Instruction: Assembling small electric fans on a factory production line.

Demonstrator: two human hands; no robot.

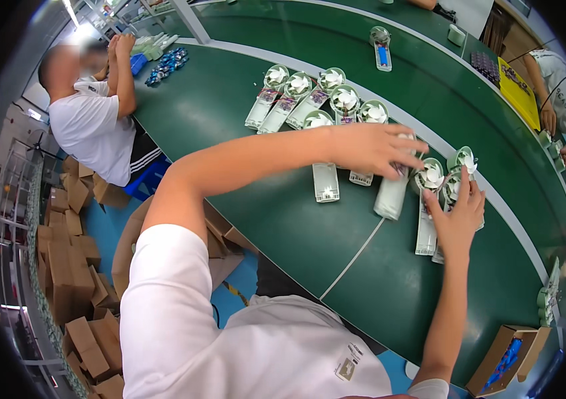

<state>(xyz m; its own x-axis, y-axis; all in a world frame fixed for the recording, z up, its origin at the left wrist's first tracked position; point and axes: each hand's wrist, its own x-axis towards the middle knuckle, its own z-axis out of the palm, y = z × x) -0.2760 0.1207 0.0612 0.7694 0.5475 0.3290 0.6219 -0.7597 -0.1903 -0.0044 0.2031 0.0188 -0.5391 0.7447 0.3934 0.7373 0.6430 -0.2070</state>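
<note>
My left hand (373, 149) reaches across the table with its fingers spread over a pale handheld fan housing (389, 198). The hand and housing are slightly blurred, and the hand covers the housing's upper end. My right hand (457, 216) has its thumb and fingers around a fan unit (451, 189) in a small cluster; the palm hides part of it. Beside its thumb lies another fan (431, 174) with white blades and a long pale handle. Several more open fans (345, 100), some with wires showing, lie in a group left of my hands, partly behind my left forearm.
A green conveyor belt (429, 80) behind a pale rail carries a fan with a blue part (381, 50). A cardboard box (506, 359) with blue pieces stands at lower right. Co-workers sit left and far right. Cartons (70, 272) pile up on the left floor.
</note>
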